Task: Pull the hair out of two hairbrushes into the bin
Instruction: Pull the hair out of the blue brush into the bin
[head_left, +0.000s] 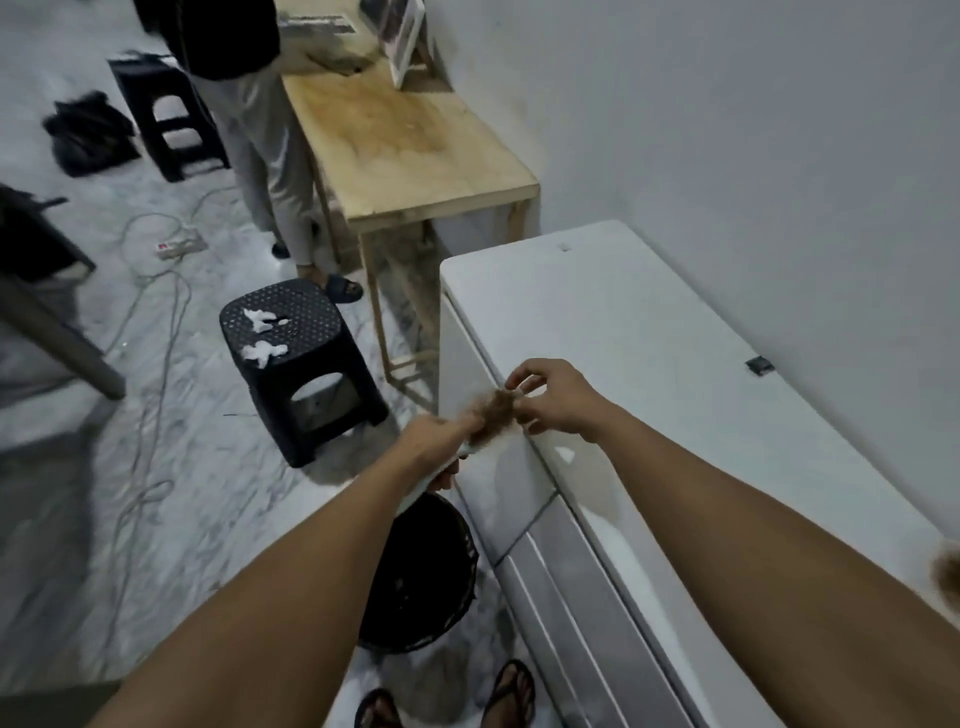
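Note:
My left hand (436, 441) grips a white hairbrush (470, 447) by its handle, held out over the edge of the white cabinet (649, 364). A brown clump of hair (493, 415) covers the brush head. My right hand (550, 400) pinches the far end of that clump with thumb and fingers. The black mesh bin (421, 577) stands on the floor directly below my left forearm, partly hidden by it. At the right edge of the frame a brown fuzzy mass (946, 571) lies on the cabinet top; whether it is the second brush I cannot tell.
A black plastic stool (296, 358) with white tissue scraps stands left of the cabinet. Behind it a wooden table (415, 140) and a standing person (260, 145). Cables and a power strip (179, 247) lie on the marble floor. My sandalled feet (509, 696) are beside the bin.

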